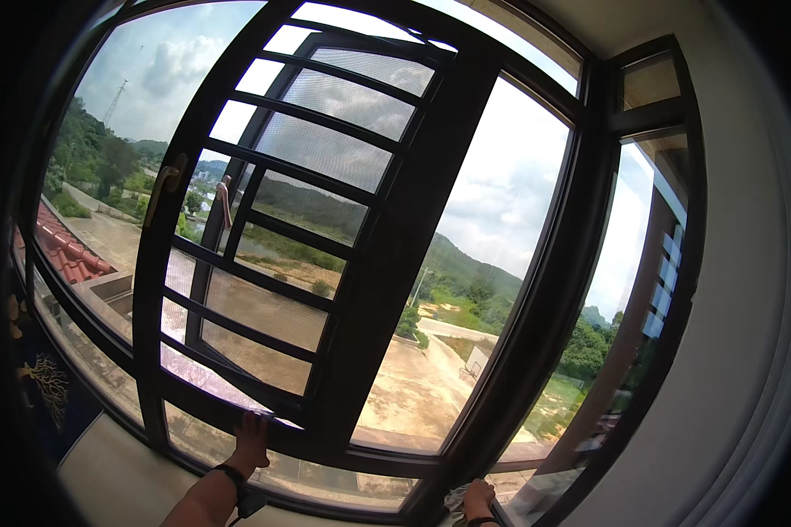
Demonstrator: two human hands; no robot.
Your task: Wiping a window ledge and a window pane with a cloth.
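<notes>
Before me is a dark-framed window [382, 263] with a barred middle section and an outward-swung screened sash [329, 138]. My left hand [252, 440] reaches up to the lower rail of the barred section, fingers on its edge; it appears to hold nothing. Low on the right, my right hand [480, 495] is closed on a crumpled greyish cloth [457, 497] beside the bottom corner of the frame. A black band and a small dark device with a cord are at my left wrist. One handle [161, 191] sits on the left upright, another handle [224, 201] on the open sash.
A pale sill or wall [118, 454] lies below the window. Dark fabric with a gold branching pattern [49, 382] is at lower left. On the right, a narrower side window [652, 263] meets a white wall [732, 296]. Outside are red roof tiles [72, 247] and paved ground.
</notes>
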